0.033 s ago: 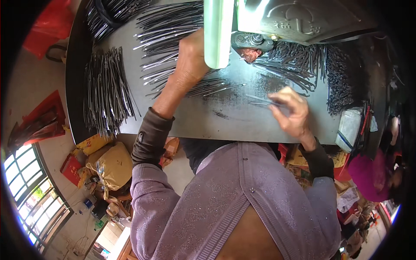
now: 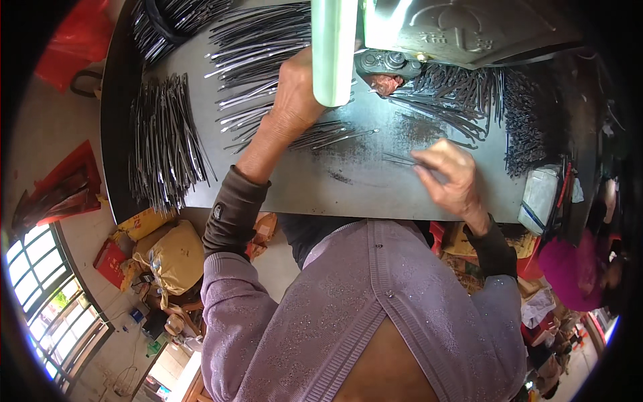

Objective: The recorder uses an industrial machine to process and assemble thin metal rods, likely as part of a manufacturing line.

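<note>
My right hand (image 2: 450,177) is closed in a pinch above the metal worktop. From its fingertips a pair of thin metal tweezers (image 2: 398,159) points left. My left hand (image 2: 295,90) reaches toward the far side, beside a machine; its fingers are hidden behind a bright lamp tube (image 2: 333,57). Rows of thin dark metal strips (image 2: 251,43) lie under and left of that hand, some with shiny ends. A few more strips (image 2: 335,136) spread out between my two hands. Dark strips (image 2: 449,114) are heaped right of the machine's base (image 2: 388,63).
A dense bundle of strips (image 2: 163,144) lies at the worktop's left end. Another dark pile (image 2: 526,130) and a whitish box (image 2: 539,194) are at the right. The machine's metal housing (image 2: 462,33) overhangs the far side. A yellow sack (image 2: 177,258) stands below left.
My right hand has shifted slightly toward me with the tweezers. My left hand stays by the lamp tube.
</note>
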`<action>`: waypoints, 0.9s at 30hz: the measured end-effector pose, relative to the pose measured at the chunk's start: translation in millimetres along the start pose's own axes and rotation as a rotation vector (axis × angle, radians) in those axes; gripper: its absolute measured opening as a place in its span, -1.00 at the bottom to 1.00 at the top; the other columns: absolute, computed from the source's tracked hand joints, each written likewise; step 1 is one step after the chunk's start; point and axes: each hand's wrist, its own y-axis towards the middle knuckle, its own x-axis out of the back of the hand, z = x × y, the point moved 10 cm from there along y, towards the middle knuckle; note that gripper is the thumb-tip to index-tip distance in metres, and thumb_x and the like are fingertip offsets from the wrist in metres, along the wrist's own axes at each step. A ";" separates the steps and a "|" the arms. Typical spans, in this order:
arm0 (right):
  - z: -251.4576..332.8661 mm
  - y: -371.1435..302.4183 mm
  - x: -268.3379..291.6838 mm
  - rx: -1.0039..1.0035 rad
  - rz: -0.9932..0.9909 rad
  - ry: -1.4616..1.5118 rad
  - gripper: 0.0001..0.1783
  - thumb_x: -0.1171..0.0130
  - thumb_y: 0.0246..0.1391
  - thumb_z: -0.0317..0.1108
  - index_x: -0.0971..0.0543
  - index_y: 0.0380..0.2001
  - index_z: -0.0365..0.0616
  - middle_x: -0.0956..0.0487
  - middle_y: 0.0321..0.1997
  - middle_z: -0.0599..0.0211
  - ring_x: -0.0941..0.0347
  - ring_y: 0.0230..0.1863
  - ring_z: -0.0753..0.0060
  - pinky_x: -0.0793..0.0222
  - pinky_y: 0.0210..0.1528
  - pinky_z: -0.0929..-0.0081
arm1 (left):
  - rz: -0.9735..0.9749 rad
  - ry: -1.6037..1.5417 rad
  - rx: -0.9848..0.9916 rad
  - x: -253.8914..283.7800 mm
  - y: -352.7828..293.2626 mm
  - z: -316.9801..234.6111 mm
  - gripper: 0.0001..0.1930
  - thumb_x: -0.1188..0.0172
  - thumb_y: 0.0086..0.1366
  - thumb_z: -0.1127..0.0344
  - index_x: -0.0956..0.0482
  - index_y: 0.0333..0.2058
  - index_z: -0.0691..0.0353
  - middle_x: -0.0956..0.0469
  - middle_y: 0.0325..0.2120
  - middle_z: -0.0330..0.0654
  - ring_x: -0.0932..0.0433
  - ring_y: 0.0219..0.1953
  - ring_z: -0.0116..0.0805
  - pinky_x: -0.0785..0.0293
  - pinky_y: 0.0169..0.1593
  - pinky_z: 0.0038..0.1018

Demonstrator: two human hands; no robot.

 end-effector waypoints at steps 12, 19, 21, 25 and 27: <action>-49.8 18.1 -13.6 -0.496 -0.145 0.485 -0.86 -0.06 0.03 -0.44 -0.40 -0.54 -0.26 -0.40 -0.63 0.53 -0.27 -0.59 0.84 -0.15 -0.62 0.76 | 0.159 -0.478 0.562 -17.9 -21.6 -24.6 -0.84 -0.22 0.05 0.44 -0.54 -0.38 0.37 -0.49 -0.64 -0.32 -0.33 -0.68 -0.63 -0.26 -0.60 -0.66; -52.9 42.8 -12.1 -0.503 -0.158 0.524 -0.87 -0.07 0.04 -0.40 -0.43 -0.48 -0.25 -0.45 -0.62 0.49 -0.31 -0.58 0.82 -0.21 -0.54 0.81 | 0.078 -0.854 0.894 -36.2 -32.9 -2.8 -0.72 -0.23 0.00 0.49 -0.51 -0.24 0.35 -0.42 -0.66 -0.39 -0.26 -0.69 -0.71 -0.11 -0.66 -0.76; -54.7 45.2 -13.6 -0.512 -0.164 0.542 -0.87 -0.08 0.03 -0.38 -0.44 -0.47 -0.25 -0.45 -0.63 0.49 -0.31 -0.59 0.82 -0.20 -0.57 0.81 | 0.085 -0.801 0.848 -36.3 -31.2 -2.9 -0.71 -0.23 -0.01 0.52 -0.51 -0.23 0.35 -0.41 -0.66 -0.40 -0.25 -0.70 -0.71 -0.10 -0.67 -0.77; -56.8 48.4 -18.8 -0.553 -0.150 0.557 -0.85 -0.10 0.02 -0.36 -0.45 -0.45 -0.23 -0.46 -0.64 0.49 -0.29 -0.64 0.83 -0.17 -0.63 0.81 | 0.098 -0.692 0.772 -37.4 -28.2 -2.4 -0.70 -0.22 -0.01 0.56 -0.50 -0.22 0.36 -0.39 -0.67 -0.41 -0.24 -0.69 -0.72 -0.10 -0.67 -0.75; -58.8 49.4 -19.3 -0.535 -0.160 0.563 -0.85 -0.11 0.02 -0.35 -0.46 -0.45 -0.22 -0.46 -0.65 0.49 -0.28 -0.65 0.83 -0.15 -0.65 0.81 | 0.097 -0.683 0.763 -37.1 -26.4 -3.3 -0.70 -0.21 -0.01 0.57 -0.50 -0.22 0.36 -0.39 -0.67 -0.42 -0.24 -0.68 -0.73 -0.11 -0.65 -0.76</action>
